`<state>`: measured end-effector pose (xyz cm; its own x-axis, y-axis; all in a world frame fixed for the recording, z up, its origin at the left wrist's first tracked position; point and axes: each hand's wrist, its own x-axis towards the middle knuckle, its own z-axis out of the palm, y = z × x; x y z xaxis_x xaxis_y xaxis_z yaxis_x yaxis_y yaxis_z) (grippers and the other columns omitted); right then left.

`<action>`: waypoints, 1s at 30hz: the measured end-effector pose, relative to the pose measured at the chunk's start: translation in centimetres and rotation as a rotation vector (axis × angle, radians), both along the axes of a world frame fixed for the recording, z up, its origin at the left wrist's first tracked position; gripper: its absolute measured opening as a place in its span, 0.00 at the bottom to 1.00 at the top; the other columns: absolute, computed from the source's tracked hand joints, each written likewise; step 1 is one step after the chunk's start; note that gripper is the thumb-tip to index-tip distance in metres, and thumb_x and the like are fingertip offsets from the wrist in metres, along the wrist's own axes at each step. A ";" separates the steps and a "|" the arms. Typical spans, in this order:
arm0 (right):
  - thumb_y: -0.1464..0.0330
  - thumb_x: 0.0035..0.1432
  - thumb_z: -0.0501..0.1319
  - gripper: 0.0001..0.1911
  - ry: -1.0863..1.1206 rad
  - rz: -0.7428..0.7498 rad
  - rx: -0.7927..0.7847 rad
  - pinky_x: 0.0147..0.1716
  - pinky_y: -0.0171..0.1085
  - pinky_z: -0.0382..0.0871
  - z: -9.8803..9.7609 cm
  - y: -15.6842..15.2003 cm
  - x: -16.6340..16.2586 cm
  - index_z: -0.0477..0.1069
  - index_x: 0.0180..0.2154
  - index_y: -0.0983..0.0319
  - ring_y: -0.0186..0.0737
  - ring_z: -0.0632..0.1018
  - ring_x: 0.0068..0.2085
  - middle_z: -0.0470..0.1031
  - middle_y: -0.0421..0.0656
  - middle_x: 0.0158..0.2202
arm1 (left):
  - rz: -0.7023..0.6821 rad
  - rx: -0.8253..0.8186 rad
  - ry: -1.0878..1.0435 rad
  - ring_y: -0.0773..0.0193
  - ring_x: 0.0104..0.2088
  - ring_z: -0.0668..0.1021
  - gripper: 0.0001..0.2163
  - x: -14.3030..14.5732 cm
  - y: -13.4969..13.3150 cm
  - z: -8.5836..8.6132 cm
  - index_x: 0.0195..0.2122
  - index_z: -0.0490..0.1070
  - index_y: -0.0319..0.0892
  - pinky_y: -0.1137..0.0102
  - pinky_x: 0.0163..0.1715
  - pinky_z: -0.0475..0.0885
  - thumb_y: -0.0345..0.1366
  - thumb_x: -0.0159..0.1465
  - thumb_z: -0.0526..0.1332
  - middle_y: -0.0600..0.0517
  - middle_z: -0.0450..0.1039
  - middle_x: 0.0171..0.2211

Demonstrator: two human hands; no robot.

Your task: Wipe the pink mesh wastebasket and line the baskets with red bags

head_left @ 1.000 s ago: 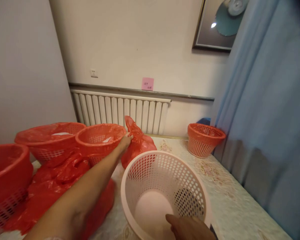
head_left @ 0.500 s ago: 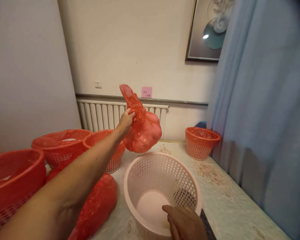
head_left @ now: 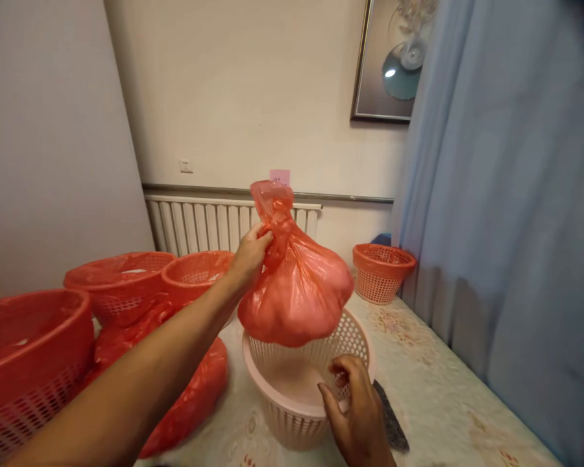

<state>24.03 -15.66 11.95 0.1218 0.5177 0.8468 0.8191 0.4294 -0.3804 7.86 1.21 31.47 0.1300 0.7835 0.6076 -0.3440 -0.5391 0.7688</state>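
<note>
My left hand [head_left: 251,253] grips the twisted neck of a full red plastic bag [head_left: 296,288] and holds it in the air just above a pale pink perforated basket [head_left: 292,405]. The bag's bottom hides the far part of the basket's opening. My right hand [head_left: 355,408] sits at the basket's near right rim, fingers curled over its edge. The basket stands on a table with a pale patterned cloth [head_left: 438,383].
Three red baskets [head_left: 29,350] [head_left: 119,285] [head_left: 197,275] lined with red bags stand at the left, with another red bag [head_left: 189,395] lying before them. A small orange basket [head_left: 382,272] is at the far right by a blue curtain [head_left: 511,194]. A radiator [head_left: 204,224] runs along the wall.
My left hand lifted the red bag off the table beside the red baskets and carried it toward me, over the pink basket. My right hand moved up to the basket's rim.
</note>
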 end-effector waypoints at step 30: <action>0.67 0.60 0.59 0.10 -0.441 -0.060 -0.526 0.43 0.44 0.67 4.8 1.0 3.5 0.77 0.42 0.55 0.48 0.75 0.43 0.76 0.46 0.40 | 0.178 0.128 0.458 0.67 0.29 0.67 0.05 3.5 -4.8 -10.2 0.27 0.60 0.44 0.72 0.32 0.62 0.33 0.60 0.53 0.58 0.63 0.25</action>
<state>27.49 -14.68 16.73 -0.1353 0.8766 0.4618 0.9619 0.2280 -0.1510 11.36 -3.61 21.25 0.2767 0.7408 0.6121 0.1185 -0.6584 0.7433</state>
